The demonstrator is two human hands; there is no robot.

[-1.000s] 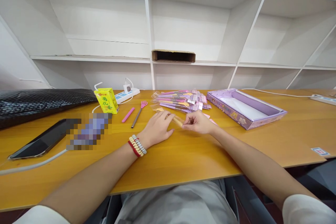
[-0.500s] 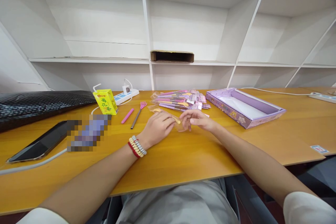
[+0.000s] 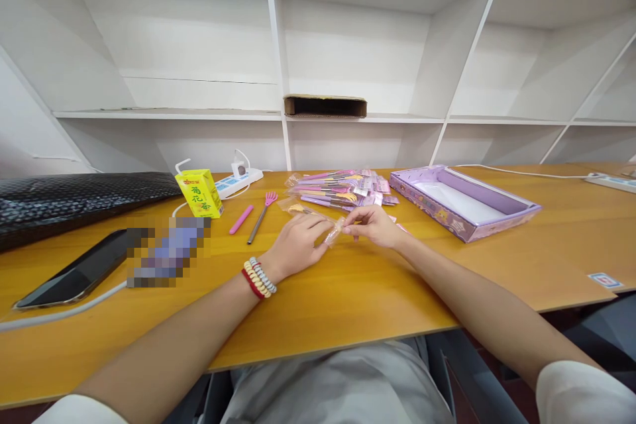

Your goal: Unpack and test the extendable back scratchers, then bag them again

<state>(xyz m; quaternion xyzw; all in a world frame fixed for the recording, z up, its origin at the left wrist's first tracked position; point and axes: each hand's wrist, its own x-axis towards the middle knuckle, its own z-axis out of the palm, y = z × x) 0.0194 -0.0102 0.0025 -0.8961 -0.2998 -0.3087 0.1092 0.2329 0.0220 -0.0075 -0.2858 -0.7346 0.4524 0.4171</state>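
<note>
My left hand (image 3: pixel 301 238), with beaded bracelets at the wrist, is closed over a wrapped yellow back scratcher (image 3: pixel 299 209). Its head shows beyond my fingers, inside clear plastic; the middle is hidden by the hand. Thumb and forefinger of my right hand (image 3: pixel 373 225) pinch the crumpled end of the clear plastic wrapper (image 3: pixel 334 233) between the two hands. To the left lie an unwrapped pink back scratcher (image 3: pixel 261 218) with a metal rod and a separate pink handle-like tube (image 3: pixel 241 219). Behind my hands sits a pile of wrapped back scratchers (image 3: pixel 342 187) in pink, purple and yellow.
An open purple box (image 3: pixel 462 232) stands at the right. On the left are a yellow drink carton (image 3: pixel 199 193), a power strip (image 3: pixel 241 182), a dark phone (image 3: pixel 74 268) and a white cable (image 3: pixel 64 318). White shelves rise behind, holding a cardboard box (image 3: pixel 325 107).
My right hand has moved slightly left and its fingers have closed on the wrapper's end. The plastic there is now bunched and raised. My left hand has stayed nearly in place.
</note>
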